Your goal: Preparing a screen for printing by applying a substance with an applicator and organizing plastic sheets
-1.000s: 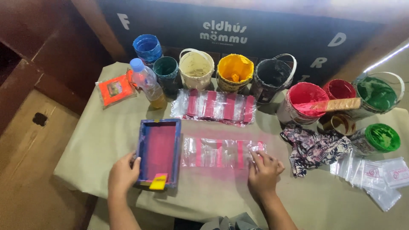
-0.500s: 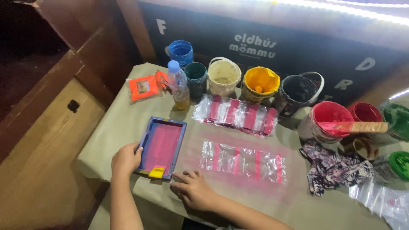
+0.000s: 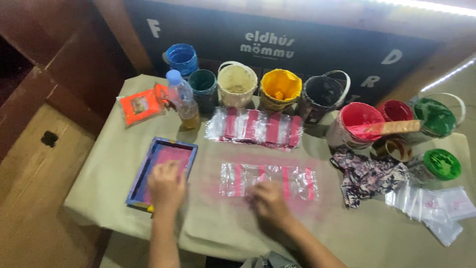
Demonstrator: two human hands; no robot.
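Lower left of frame: left hand (image 3: 167,185) lies flat, fingers spread, on the pink-stained printing screen (image 3: 162,168). Right hand (image 3: 267,200) rests loosely open on the plastic bag strip (image 3: 268,180), centre. Likely mid-print; next calls for aligning screen over strip.

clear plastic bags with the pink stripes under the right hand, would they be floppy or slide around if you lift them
The printed plastic bags look like thin film lying flat, so probably floppy and very light. The right hand rests at their near edge; on the smooth table cover they may slide easily. Crinkled highlights suggest they crease readily.
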